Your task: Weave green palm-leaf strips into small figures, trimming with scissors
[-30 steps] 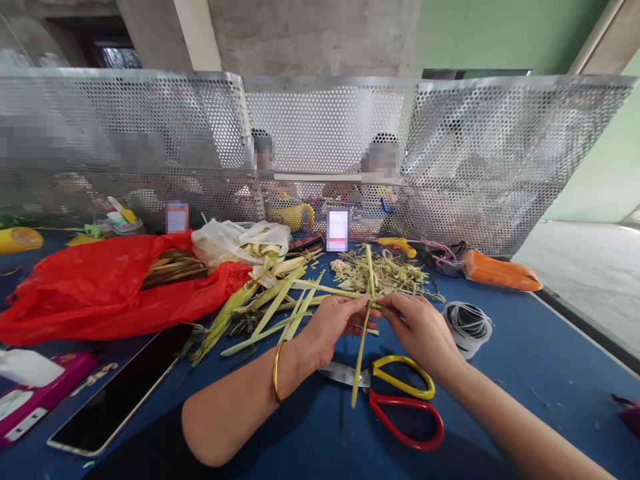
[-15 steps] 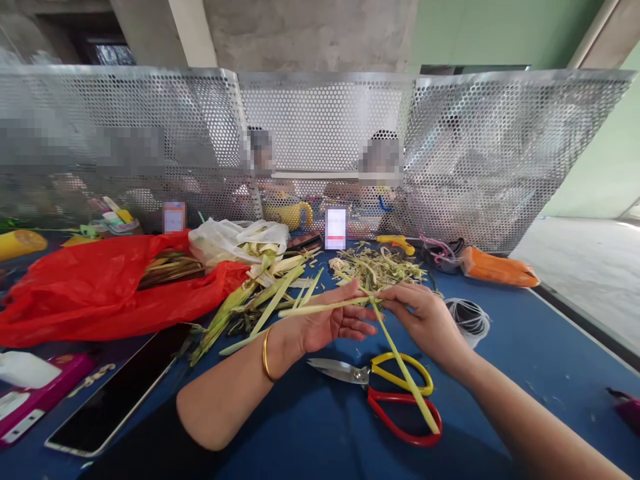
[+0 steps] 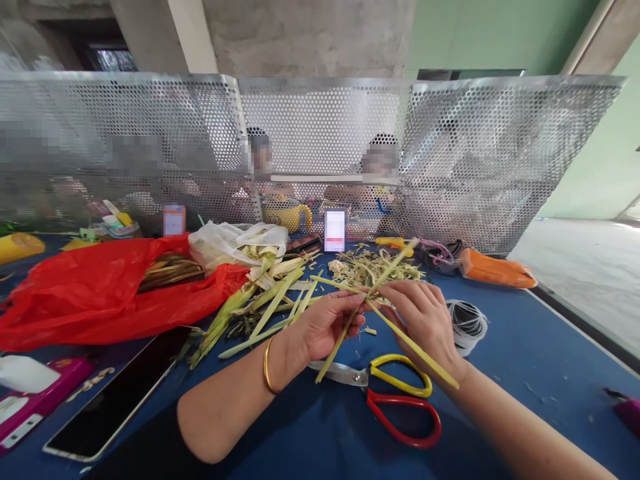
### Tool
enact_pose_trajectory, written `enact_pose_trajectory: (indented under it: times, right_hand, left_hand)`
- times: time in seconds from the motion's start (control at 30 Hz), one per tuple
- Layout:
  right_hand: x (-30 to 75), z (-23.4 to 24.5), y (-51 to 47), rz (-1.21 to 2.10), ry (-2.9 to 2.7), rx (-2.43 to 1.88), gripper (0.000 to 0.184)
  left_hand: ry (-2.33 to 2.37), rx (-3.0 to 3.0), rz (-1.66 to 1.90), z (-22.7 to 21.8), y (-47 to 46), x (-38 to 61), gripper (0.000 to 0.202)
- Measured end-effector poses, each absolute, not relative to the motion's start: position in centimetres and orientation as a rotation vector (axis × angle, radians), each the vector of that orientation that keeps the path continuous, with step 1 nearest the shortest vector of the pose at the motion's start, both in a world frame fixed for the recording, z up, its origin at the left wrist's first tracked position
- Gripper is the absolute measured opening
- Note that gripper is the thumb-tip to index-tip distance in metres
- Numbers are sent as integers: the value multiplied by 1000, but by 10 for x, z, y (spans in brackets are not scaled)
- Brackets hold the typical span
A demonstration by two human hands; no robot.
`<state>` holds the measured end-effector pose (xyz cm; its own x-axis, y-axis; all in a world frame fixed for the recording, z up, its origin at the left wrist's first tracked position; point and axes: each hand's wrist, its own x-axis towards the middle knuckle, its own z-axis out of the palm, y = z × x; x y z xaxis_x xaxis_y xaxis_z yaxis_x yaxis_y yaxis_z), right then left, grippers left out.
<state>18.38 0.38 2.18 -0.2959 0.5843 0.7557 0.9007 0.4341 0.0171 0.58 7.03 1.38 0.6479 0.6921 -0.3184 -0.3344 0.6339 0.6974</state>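
Several pale green leaf strips (image 3: 415, 348) cross each other in the air over the table, joined at a small knot-like crossing. My left hand (image 3: 330, 325) pinches them just left of that crossing, thumb on top and fingers curled beneath. From the right, my right hand (image 3: 420, 313) has its fingers bent closed at the crossing; its fingertips are partly hidden behind the strips. Below both hands lie scissors (image 3: 400, 400) with one yellow and one red handle, blades pointing left. Loose leaf strips and husks (image 3: 265, 300) lie left of my left hand.
A heap of leaf scraps (image 3: 385, 267) sits beyond my hands. At left are a red plastic bag (image 3: 90, 287), a dark phone (image 3: 120, 393) and a magenta power strip (image 3: 45, 407). A coil of clear cord (image 3: 467, 327) lies right. A perforated metal screen (image 3: 320, 127) stands behind; people sit beyond it.
The strips have turned between my hands: one now points up and away, another down-left. My left fingers, stretched out before, have curled in around the strips.
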Motion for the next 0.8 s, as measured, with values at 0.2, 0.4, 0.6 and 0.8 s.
enact_pose_trajectory:
  times: [0.2, 0.4, 0.6, 0.8]
  right_hand:
    - [180, 20, 8, -443, -1936, -1234, 16]
    - [181, 15, 11, -388, -1962, -1249, 17]
    - [171, -5, 14, -166, -1854, -1211, 19]
    - [160, -15, 9, -183, -1835, -1262, 18]
  left_hand:
    - [543, 623, 610, 11, 66, 8, 19]
    - [585, 622, 586, 14, 64, 7, 16]
    - [646, 705, 646, 14, 61, 10, 8]
    - [717, 738, 746, 16, 56, 16, 5]
